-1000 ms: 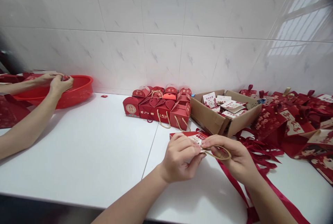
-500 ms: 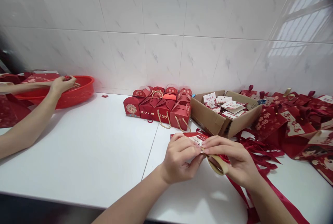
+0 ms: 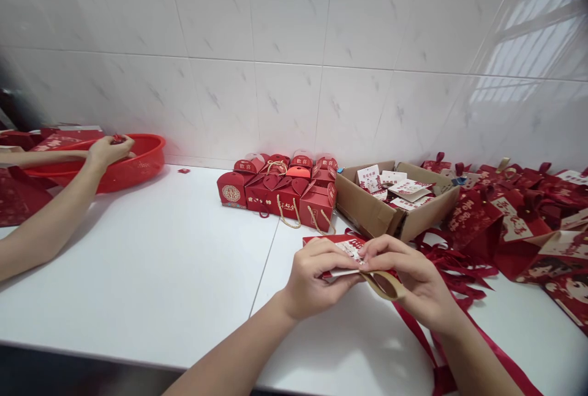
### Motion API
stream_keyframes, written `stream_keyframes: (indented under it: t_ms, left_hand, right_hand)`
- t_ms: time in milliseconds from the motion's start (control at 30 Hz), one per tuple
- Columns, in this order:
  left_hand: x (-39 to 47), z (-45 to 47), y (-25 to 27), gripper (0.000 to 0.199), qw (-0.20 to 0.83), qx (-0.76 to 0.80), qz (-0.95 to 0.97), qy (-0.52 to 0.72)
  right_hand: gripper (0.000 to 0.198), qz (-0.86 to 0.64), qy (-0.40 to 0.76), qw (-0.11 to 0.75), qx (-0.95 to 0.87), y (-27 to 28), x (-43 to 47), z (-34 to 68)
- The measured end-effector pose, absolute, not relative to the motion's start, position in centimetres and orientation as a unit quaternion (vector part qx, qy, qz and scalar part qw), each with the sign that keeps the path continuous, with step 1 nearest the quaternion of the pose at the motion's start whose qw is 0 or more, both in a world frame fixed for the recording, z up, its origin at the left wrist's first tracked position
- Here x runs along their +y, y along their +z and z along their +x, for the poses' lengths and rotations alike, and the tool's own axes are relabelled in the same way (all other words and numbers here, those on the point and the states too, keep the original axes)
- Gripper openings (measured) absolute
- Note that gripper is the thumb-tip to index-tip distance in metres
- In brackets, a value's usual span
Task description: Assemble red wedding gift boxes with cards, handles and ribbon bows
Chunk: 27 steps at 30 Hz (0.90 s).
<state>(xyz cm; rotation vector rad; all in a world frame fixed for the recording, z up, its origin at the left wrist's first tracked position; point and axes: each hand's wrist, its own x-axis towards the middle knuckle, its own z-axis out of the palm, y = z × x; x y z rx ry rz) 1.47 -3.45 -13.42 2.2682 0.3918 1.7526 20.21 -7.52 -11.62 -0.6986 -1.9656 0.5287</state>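
Between my two hands is a red gift box [image 3: 333, 239] with a white printed card [image 3: 349, 249] on its upper face. My left hand [image 3: 315, 276] is closed on the box's near edge, thumb below and fingers on top. My right hand [image 3: 408, 273] pinches the base of a gold ribbon loop [image 3: 383, 285] where it meets the box and card. The fingertips of both hands nearly touch there and hide the joint. Dark red ribbons [image 3: 498, 347] trail over the table beneath and beside my right forearm.
Several small red boxes [image 3: 275, 197] stand by the wall. A cardboard box [image 3: 367, 203] of printed cards sits right of them, then many red gift boxes [image 3: 473, 218]. At left, a co-worker's hand [image 3: 108, 151] holds something small and red over a red basin [image 3: 133, 169].
My left hand's fingers have flattened along the box edge, and my right fingers have drawn in tighter at the ribbon base. The gold loop has shifted slightly upward.
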Motion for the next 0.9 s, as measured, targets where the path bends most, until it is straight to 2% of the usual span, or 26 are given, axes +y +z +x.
stream_keyframes:
  t_ms: [467, 900]
  left_hand:
    - [-3.36, 1.39, -13.69, 0.013, 0.128, 0.123, 0.78, 0.6]
    - [-3.41, 1.4, -13.91, 0.012, 0.138, 0.124, 0.792, 0.581]
  right_hand:
    - [0.021, -0.3, 0.169, 0.465, -0.815, -11.63, -7.41, 19.62]
    - [0.025, -0.333, 0.198, 0.426, -0.817, -11.32, -7.57, 19.5]
